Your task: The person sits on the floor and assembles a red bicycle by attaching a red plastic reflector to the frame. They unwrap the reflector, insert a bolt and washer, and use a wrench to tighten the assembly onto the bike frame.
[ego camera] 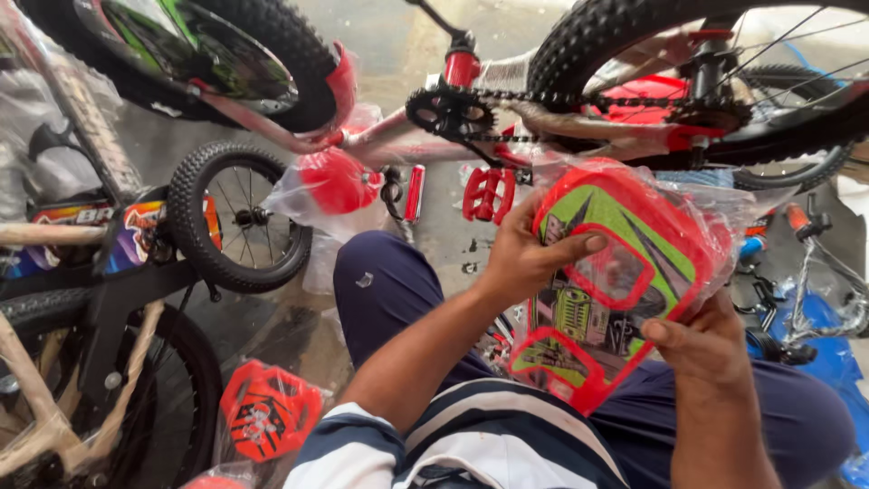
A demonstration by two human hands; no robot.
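Both my hands hold a red plastic bike panel [615, 281] with green, black and grey graphics, wrapped in a clear plastic bag. My left hand [525, 258] grips its left edge, thumb lying across the front. My right hand [701, 340] holds its lower right edge. The panel sits over my lap, above my dark blue trousers. Just beyond it is an upside-down red children's bike with its crank and chain [453, 110], red pedal [489, 192] and knobbly rear tyre [634, 36].
A small black training wheel [237, 217] stands to the left beside another bike frame [54, 362]. A red bagged part [269, 412] lies on the floor at lower left. More bagged red parts [335, 181] and blue bike pieces [815, 308] crowd the concrete floor.
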